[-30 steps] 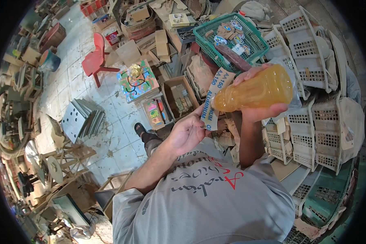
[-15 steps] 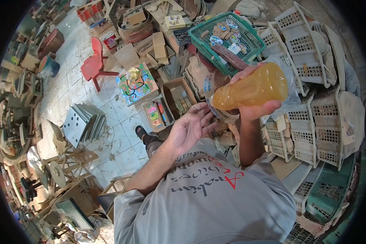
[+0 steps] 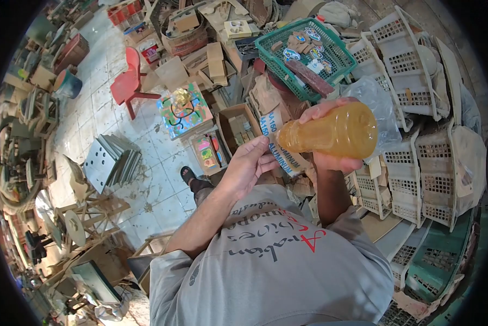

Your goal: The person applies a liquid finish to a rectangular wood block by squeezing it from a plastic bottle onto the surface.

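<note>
Right hand [image 3: 336,133] closed around a bottle [image 3: 344,130] of orange-yellow colour, fingers on the far side, the other part of the grip on the near side; bottle lying tilted, narrow end to the left, broad base to the right. Clear plastic bag [image 3: 375,103] bunched at the right and far side of the bottle. Left hand [image 3: 250,165] to the left of the bottle, palm partly visible, thumb and index fingertips drawn narrow at the left edge of a printed strip [image 3: 271,130], remaining fingers loosely curled; whether the strip is firmly pinched cannot be told. Strip passes by the bottle's narrow end, blue lettering legible in part: "ALUMINUM". Both hands in front of a grey shirt [image 3: 287,266] with dark and red print. Beyond the bottle, on the far side: green basket [image 3: 306,57] containing cut-out coloured pieces and a dark reddish bar [image 3: 309,77]. To the right, pale perforated crates [image 3: 412,65] in rows. Left of the strip: an open cardboard box [image 3: 237,127], and beside it a shallow box [image 3: 207,154] with coloured pieces; just beyond, a multicoloured board [image 3: 173,122]. Farther left, a red chair [image 3: 127,84] on the tiled floor; nearer, leaning grey panels [image 3: 105,163], foremost one with round holes.
</note>
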The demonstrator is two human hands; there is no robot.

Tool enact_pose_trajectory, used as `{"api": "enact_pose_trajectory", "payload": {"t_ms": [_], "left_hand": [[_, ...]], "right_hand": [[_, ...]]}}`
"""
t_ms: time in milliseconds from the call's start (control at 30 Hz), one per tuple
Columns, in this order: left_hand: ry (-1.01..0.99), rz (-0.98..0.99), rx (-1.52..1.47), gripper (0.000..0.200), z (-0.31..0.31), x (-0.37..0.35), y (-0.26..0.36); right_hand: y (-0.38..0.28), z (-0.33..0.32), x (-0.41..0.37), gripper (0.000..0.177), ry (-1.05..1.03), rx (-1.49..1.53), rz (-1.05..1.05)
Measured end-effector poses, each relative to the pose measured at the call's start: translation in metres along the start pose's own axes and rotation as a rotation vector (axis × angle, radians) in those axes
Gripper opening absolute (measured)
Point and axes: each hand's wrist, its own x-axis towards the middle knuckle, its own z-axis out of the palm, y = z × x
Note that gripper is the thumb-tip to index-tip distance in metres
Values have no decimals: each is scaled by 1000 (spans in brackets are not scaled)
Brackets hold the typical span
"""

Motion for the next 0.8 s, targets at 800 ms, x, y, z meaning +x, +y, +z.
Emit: {"api": "enact_pose_trajectory", "payload": {"t_ms": [800], "left_hand": [[-94,-161,243,31,-7,-10,7]], "right_hand": [[22,-8,14,102,107,-58,-2]]}}
